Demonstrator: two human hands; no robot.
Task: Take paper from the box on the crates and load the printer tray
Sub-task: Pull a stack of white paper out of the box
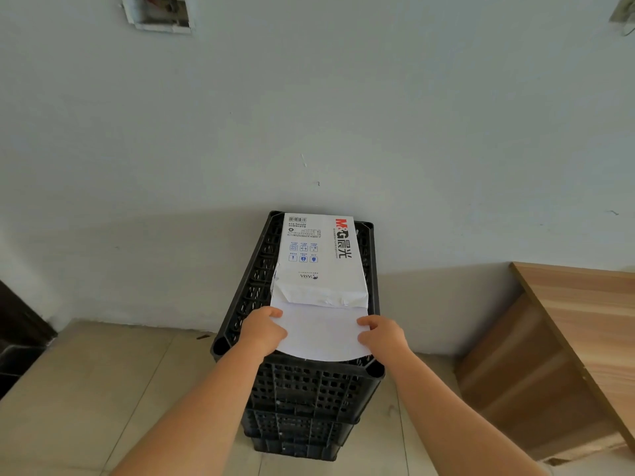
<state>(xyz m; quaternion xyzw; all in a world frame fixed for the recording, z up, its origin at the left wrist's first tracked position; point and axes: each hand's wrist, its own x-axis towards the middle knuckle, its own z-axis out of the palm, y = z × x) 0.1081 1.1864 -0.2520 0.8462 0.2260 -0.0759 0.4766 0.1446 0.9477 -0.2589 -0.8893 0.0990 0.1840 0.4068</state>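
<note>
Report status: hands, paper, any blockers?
Both hands, left and right, grip the paper. Sheets half out of the pack on the crates. Nothing in the way.

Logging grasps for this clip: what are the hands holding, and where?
Both hands, left and right, grip the white paper stack by its side edges, near its front end.

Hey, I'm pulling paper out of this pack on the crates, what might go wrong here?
The paper bows down over the crates' front edge, so it may crease. Left hand and right hand pinch only its sides, so sheets might fan or slip. Pulling may also drag the torn pack forward.
</note>
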